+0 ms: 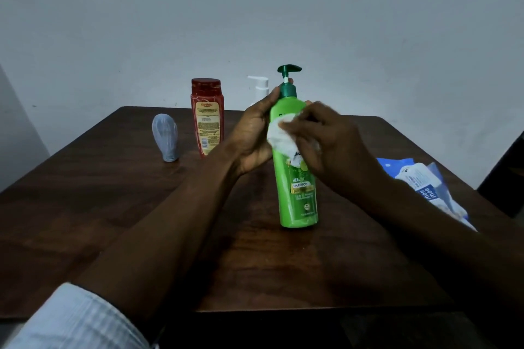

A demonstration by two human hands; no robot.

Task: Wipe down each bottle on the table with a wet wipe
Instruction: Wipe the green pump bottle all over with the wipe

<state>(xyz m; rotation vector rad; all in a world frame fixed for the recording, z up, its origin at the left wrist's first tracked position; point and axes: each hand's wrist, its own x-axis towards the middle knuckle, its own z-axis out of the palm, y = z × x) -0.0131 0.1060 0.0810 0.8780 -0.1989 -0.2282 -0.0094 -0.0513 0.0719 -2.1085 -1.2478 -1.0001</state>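
Green shampoo bottle (297, 201) sits mid-counter, roughly upright, with its base apparently down on the wood and both hands on its upper half. Largest first: the pale wall (255, 8) fills the back of the view. The dark wooden counter (113, 221) carries everything else. Both forearms reach in from the near edge, with a light striped sleeve (76, 320) pushed up on the left one. The left hand (252, 136) grips the green shampoo bottle from its left side, fingers curled round the shoulder and thumb up by the dark green collar. The right hand (329, 147) comes in from the right, its fingers bunched on a white wet wipe (279, 136) and pressing it flat against the bottle's front, above the label. That hand is a bit motion-blurred, so I can't tell the exact finger layout. The label reads "SHAMPOO", and the dark green pump head (289, 68) is on top. An open blue and white wipes pack (425, 184) lies at the right edge of the counter, partly hidden by the right forearm. A red bottle (207, 119) with a red cap stands at back left with its printed back label facing the camera. A grey-blue squeeze container (166, 136) stands just left of the red one, apart from it. A white pump bottle (259, 86) is at the back, mostly hidden behind the left hand, with only the pump and neck showing.
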